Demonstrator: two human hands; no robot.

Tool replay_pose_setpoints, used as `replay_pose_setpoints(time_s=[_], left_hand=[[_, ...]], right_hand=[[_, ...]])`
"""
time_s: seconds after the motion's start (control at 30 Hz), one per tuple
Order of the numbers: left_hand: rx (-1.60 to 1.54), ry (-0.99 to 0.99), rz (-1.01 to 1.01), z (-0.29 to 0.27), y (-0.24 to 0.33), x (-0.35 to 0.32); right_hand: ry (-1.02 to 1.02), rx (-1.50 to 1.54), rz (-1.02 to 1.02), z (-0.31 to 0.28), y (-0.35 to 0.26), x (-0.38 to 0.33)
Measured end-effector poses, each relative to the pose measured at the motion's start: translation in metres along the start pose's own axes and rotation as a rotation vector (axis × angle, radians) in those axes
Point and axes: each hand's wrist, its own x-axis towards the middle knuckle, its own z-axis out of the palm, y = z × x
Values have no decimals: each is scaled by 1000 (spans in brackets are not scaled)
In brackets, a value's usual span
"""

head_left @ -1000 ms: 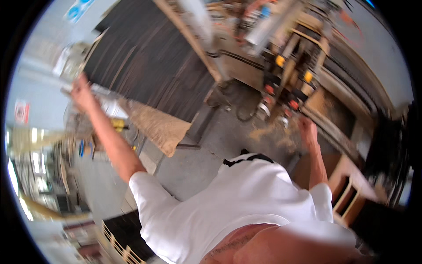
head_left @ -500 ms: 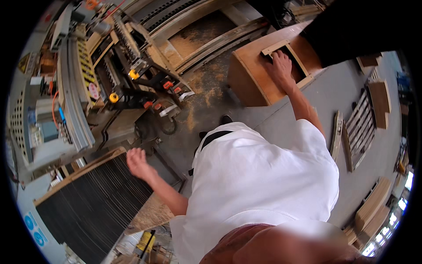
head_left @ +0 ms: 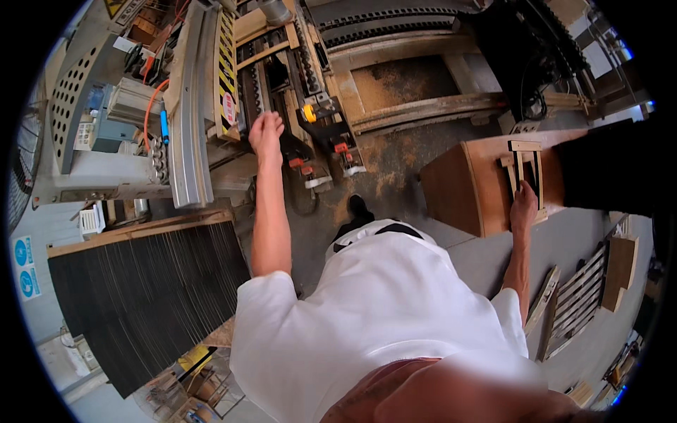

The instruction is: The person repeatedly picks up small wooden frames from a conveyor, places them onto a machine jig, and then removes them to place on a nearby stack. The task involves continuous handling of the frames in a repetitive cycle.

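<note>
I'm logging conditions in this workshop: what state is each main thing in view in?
left hand, raised, loosely curled, nothing visible in it
right hand, closed on the wooden frame
wooden frame, held, tilt unclear
dark panels, stacked close together
sawdust, scattered
orange hose, curved

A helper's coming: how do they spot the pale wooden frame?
Find the brown wooden box at picture right. Over its top is the frame. Unlike the solid, darker box, it is pale openwork, with the right hand on it.
</note>
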Motion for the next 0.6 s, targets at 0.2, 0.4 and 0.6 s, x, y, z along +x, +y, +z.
replay_pose_setpoints(time_s=[0.2,0.4,0.6], left_hand=[[-375,-145,-271,38,13,161],[-733,-35,-335,61,13,236],[-803,-83,-331,38,-4,195]], right_hand=[[18,267,-96,-15,-131,26],[-44,320,-429,-6,-261,59],[-123,325,-786,51,-372,114]])
